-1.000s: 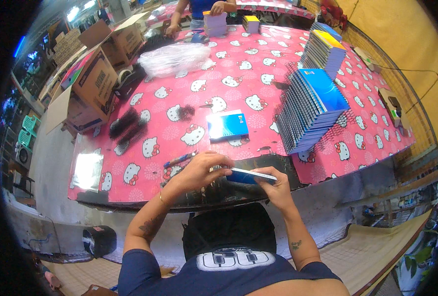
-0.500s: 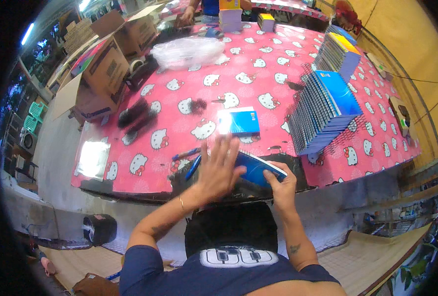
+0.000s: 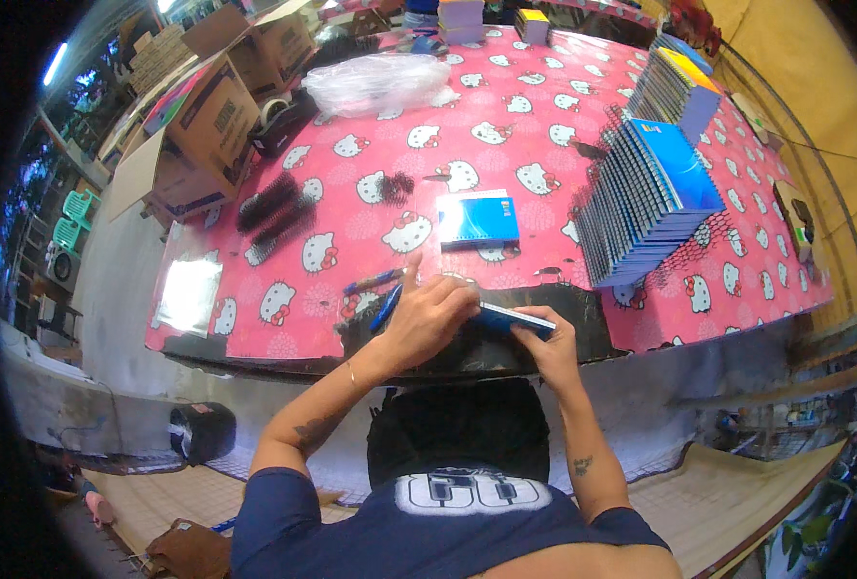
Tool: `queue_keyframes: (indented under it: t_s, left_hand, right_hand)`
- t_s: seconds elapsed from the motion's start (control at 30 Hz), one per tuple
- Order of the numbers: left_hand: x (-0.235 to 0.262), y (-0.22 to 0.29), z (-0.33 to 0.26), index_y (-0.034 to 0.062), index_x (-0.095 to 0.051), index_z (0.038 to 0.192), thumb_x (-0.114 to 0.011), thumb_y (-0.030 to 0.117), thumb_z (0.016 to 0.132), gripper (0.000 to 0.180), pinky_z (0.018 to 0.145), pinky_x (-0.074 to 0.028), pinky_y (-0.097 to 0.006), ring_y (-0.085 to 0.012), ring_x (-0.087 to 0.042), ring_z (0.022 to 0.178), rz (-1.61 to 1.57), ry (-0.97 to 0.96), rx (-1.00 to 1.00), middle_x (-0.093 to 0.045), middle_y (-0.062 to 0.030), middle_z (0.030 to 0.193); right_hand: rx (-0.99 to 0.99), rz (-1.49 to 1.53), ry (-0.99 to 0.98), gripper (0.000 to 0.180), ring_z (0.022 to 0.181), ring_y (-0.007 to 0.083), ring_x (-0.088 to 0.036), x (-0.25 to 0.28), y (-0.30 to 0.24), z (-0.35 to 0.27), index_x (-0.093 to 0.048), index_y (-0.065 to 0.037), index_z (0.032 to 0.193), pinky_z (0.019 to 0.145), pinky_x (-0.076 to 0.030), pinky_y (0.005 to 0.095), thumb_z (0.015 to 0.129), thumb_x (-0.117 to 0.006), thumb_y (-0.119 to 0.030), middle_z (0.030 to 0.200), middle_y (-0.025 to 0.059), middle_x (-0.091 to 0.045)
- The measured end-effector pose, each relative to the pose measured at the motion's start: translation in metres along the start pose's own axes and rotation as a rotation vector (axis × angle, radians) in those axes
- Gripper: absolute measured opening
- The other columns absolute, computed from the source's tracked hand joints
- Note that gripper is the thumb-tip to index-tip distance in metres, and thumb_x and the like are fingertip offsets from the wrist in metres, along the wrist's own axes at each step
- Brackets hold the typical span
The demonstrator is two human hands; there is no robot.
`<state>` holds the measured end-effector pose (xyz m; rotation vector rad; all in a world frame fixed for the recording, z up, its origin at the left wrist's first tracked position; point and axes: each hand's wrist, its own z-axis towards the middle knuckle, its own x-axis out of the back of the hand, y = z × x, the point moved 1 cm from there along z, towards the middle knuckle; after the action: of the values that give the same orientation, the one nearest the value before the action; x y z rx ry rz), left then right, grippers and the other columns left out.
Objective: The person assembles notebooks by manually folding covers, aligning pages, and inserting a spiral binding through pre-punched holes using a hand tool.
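Note:
A thin blue notebook (image 3: 517, 322) is tilted nearly edge-on above the table's black front edge, its pale page edge showing. My right hand (image 3: 552, 347) pinches its right end, thumb on the near side. At the other end, the fingers of my left hand (image 3: 430, 317) are bent round the notebook, and they hide that end. Two pens, a blue pen (image 3: 386, 307) and a darker pen (image 3: 373, 282), lie just left of my left hand. Beyond my hands another blue notebook (image 3: 482, 220) lies flat. A tall stack of blue spiral notebooks (image 3: 652, 207) stands to the right.
Black wire coils (image 3: 276, 210) lie at left, with a smaller coil (image 3: 396, 188) nearer the middle. Farther off are a clear plastic bag (image 3: 375, 85), a tape dispenser (image 3: 282, 124) and open cardboard boxes (image 3: 202, 135). A shiny sheet (image 3: 189, 294) lies near the left corner. Yellow-topped notebooks (image 3: 677, 92) stand behind.
My left hand, flat with fingers spread before, has bent its fingers round the notebook's left end. The notebook has tipped more edge-on. Across the table, another person's hand has left the view.

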<state>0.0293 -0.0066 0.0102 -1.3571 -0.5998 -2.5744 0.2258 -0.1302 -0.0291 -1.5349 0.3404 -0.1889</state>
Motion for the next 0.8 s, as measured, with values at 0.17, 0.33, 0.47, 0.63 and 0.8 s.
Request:
queue_keyframes:
  t_s: [0.17, 0.33, 0.47, 0.63, 0.8]
  left_hand:
    - [0.008, 0.003, 0.01, 0.0157, -0.066, 0.108, -0.073, 0.025, 0.088, 0.023, 0.117, -0.019, -0.062, -0.0194, -0.066, 0.099, -0.002, 0.001, -0.013, -0.068, 0.0001, 0.101]
    - [0.003, -0.005, 0.009, 0.0153, -0.06, 0.124, -0.07, 0.035, 0.09, 0.041, 0.12, -0.008, -0.064, -0.0249, -0.056, 0.125, 0.118, -0.09, -0.078, -0.06, -0.0069, 0.128]
    - [-0.025, 0.037, -0.015, 0.0043, -0.042, 0.149, -0.055, 0.056, 0.095, 0.075, 0.119, 0.002, -0.065, -0.0346, -0.024, 0.152, 0.212, -0.056, 0.108, -0.036, -0.0183, 0.158]
    - [-0.038, 0.022, -0.017, -0.0045, -0.025, 0.155, -0.042, 0.066, 0.096, 0.093, 0.118, 0.006, -0.065, -0.0414, -0.003, 0.155, 0.386, 0.093, 0.083, -0.016, -0.0262, 0.164]
    - [-0.054, 0.058, -0.05, -0.0057, -0.023, 0.155, -0.039, 0.069, 0.095, 0.097, 0.119, 0.003, -0.066, -0.0419, -0.005, 0.155, 0.255, -0.132, -0.11, -0.015, -0.0282, 0.164]
  right_hand:
    - [0.005, -0.046, -0.021, 0.026, 0.096, 0.009, -0.064, 0.002, 0.002, 0.002, -0.071, 0.0, 0.114, 0.089, -0.05, 0.0252, 0.088, -0.073, 0.001, 0.103, 0.0036, -0.073]
    - [-0.022, -0.016, -0.036, 0.025, 0.093, 0.0081, -0.063, 0.002, -0.002, -0.001, -0.072, 0.0, 0.114, 0.086, -0.051, 0.0246, 0.089, -0.073, -0.001, 0.102, 0.0022, -0.073]
    - [-0.04, 0.126, 0.088, 0.024, 0.09, 0.0074, -0.062, -0.011, -0.012, -0.012, -0.072, 0.0, 0.114, 0.084, -0.051, 0.0243, 0.091, -0.073, -0.004, 0.099, 0.0003, -0.071]
    - [0.1, -0.072, 0.077, 0.023, 0.091, 0.0077, -0.062, -0.02, -0.013, -0.015, -0.072, 0.0, 0.113, 0.083, -0.05, 0.0249, 0.091, -0.073, -0.008, 0.099, 0.002, -0.071]
    - [0.012, 0.078, 0.162, 0.023, 0.096, 0.0105, -0.065, -0.011, -0.023, -0.018, -0.071, 0.003, 0.113, 0.088, -0.053, 0.0279, 0.092, -0.072, -0.007, 0.105, 0.0053, -0.073]
